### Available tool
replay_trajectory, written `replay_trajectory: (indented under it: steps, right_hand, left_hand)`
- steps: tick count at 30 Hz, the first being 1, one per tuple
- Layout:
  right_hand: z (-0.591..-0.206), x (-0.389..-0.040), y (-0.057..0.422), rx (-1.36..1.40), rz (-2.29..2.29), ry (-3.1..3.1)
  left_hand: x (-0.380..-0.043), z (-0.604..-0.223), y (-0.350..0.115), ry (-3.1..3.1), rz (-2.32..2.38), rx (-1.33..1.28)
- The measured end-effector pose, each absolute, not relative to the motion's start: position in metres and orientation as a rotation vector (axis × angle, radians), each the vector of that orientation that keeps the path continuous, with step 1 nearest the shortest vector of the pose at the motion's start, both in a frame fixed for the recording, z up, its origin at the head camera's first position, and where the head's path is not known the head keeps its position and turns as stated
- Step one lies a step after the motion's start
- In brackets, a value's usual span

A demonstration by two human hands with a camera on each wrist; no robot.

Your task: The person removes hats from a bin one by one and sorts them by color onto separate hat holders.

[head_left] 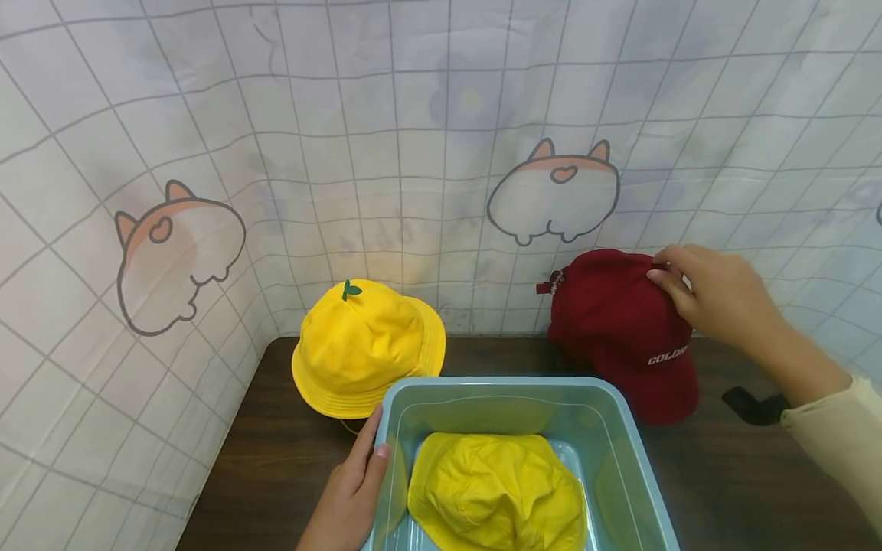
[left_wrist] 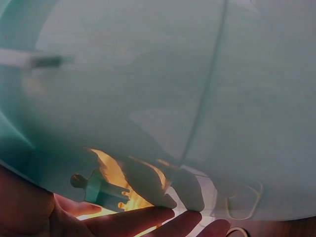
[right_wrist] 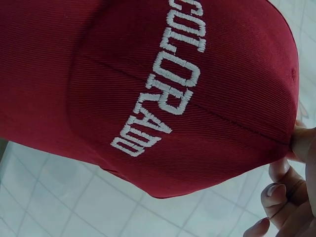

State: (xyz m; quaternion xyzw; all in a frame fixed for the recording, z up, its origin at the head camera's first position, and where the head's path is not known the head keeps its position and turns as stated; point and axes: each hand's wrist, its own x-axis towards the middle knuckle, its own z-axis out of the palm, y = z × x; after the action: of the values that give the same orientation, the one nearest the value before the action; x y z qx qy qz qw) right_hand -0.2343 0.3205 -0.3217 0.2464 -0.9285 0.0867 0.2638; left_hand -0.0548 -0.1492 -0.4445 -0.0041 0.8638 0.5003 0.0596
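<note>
My right hand pinches the crown of a dark red baseball cap behind the right of a pale blue plastic bin. In the right wrist view, thumb and fingers hold the cap's top, and white lettering reading COLORADO crosses its front. My left hand lies against the outside of the bin's left wall, its fingers fairly straight along the side. Inside the bin sits a yellow bucket hat, partly cut off by the frame. The left wrist view shows mostly the bin's translucent wall.
Another yellow bucket hat, with a small green sprout on top, sits on the dark wooden table behind the bin's left corner. A gridded curtain hangs behind and to the left. A black object shows beside the right sleeve.
</note>
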Motion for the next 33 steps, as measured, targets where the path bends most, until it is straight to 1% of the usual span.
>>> replay_trajectory:
  steps: [10,21,33]
  right_hand:
    - [-0.339,-0.231,0.321,0.611,0.276,-2.550]
    - [-0.354,-0.225,0.322,0.497,0.450,-2.626]
    - [-0.360,-0.225,0.325,0.501,0.493,-2.573]
  left_hand:
    - [-0.054,-0.446,-0.150,2.622,1.512,0.002]
    - [-0.055,-0.446,-0.151,2.622,1.519,0.024]
    - [-0.055,-0.446,-0.151,2.614,1.528,0.034]
